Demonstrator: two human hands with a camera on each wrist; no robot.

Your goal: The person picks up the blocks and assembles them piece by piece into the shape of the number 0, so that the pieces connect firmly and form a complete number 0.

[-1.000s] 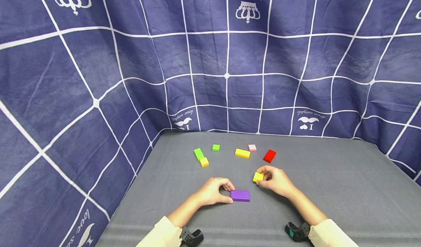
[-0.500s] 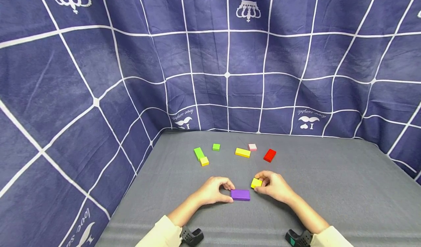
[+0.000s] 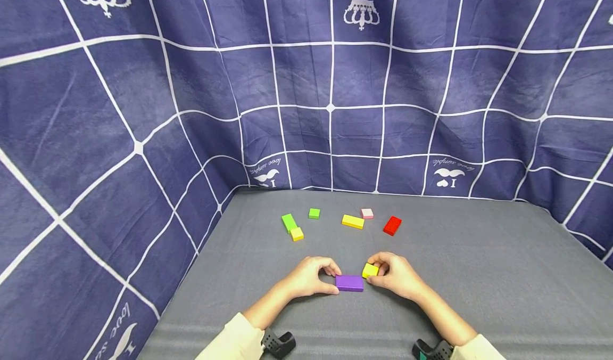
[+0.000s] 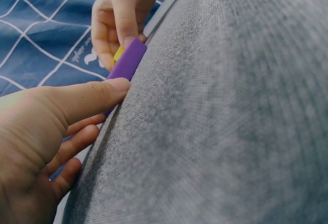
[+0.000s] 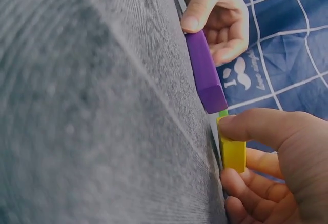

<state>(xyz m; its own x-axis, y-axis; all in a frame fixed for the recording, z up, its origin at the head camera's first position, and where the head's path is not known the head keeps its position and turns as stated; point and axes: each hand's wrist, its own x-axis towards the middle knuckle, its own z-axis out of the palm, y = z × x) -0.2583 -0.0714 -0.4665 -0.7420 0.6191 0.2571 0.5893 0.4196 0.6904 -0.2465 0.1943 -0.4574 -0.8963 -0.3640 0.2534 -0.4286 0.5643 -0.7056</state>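
A purple rectangular block point(image 3: 349, 283) lies flat on the grey cloth near the front. My left hand point(image 3: 311, 278) pinches its left end between thumb and fingers; the thumb on its near side shows in the left wrist view. My right hand point(image 3: 396, 276) pinches a small yellow block point(image 3: 370, 270), thumb on the near side and fingers behind. That yellow block sits right at the purple block's far right corner in the head view. In the right wrist view the yellow block point(image 5: 233, 155) is low, close over the cloth, just past the purple block's end point(image 5: 211, 98).
Farther back lie a long green block point(image 3: 289, 222) touching a pale yellow block point(image 3: 297, 234), a small green block point(image 3: 314, 213), a long yellow block point(image 3: 353, 221), a pink block point(image 3: 366, 213) and a red block point(image 3: 392, 226). A blue checked curtain point(image 3: 407, 83) hangs behind.
My right hand has carried the small yellow block left and toward me, up to the purple block. My left hand and the purple block have stayed in place.
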